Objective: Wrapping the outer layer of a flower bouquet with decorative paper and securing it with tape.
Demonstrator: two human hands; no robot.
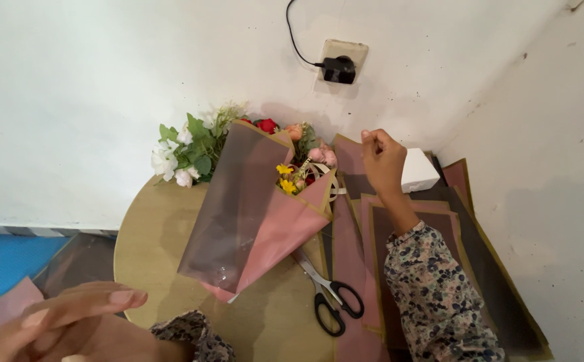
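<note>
Pink wrapping paper folds round one bouquet point(258, 194) lying across the middle of the round table point(151, 234), flower heads toward the wall edge. Bare wood shows at the left edge. One pair of scissors point(329, 295) lies just beside its stem. Right hand point(382, 157), fingertips pinched together, hovers over stacked paper sheets point(439, 228) at the right edge, near the blooms. Left hand point(71, 315), fingers straight and close together, hangs low at the near edge.

You've only got one view here, the head cam, looking steeply down and forward at the round worktop point(151, 228) shoved into a wall corner. It's pretty close in, your sleeves fill the bottom edge.
</note>
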